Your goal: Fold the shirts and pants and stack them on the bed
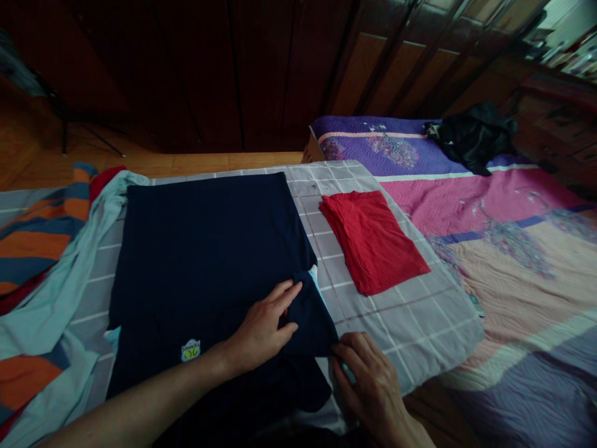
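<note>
— How was the garment laid, and where?
— A navy-blue cotton shirt [200,249] was spread flat on a grey white-checked sheet [410,323], towards the sheet's left side. Its long axis was directed away from the person, and a folded navy flap [310,317] was turned over at its near right side.

— Which hand was nearer to that flap's outer edge?
— The right hand [368,379] was nearer. Its fingers were set against the edge from the right, near the sheet's near side, but whether the cloth was pinched could not be told. The left hand [261,330] was laid open on the flap, unclenched, with its fingers lightly spread, and nothing was seen to be grasped.

— What else was placed around it?
— A folded red cloth garment [373,239] was placed on the sheet, to the right of the shirt. A bunched pale-blue and orange striped fabric [37,249] was heaped along the sheet's left edge.
</note>
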`<action>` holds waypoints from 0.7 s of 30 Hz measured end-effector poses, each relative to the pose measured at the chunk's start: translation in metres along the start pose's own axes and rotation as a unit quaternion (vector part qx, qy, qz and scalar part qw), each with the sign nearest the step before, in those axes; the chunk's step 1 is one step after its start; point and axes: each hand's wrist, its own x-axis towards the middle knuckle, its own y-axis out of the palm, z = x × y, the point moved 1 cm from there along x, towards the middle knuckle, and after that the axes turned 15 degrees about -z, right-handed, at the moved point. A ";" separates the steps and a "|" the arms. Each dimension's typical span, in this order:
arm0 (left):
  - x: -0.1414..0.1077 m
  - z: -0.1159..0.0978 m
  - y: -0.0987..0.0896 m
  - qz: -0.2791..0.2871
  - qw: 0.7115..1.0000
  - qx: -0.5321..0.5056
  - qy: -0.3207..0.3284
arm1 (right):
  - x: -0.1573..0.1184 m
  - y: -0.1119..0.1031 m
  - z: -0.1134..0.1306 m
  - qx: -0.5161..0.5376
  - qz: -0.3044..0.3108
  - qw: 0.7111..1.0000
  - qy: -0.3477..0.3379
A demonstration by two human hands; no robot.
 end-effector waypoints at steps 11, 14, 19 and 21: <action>-0.004 0.000 0.003 -0.009 0.992 0.104 0.069 | 0.001 -0.009 -0.003 -0.014 0.044 0.999 0.009; -0.009 0.000 0.001 -0.096 0.974 0.159 0.128 | 0.010 -0.012 -0.005 -0.011 -0.003 1.000 0.004; -0.012 -0.005 0.000 -0.089 0.928 0.224 0.285 | 0.020 -0.003 0.000 0.042 0.010 0.999 -0.023; -0.011 -0.006 0.001 -0.038 0.919 0.240 0.309 | 0.023 0.002 0.002 0.048 0.035 0.998 -0.026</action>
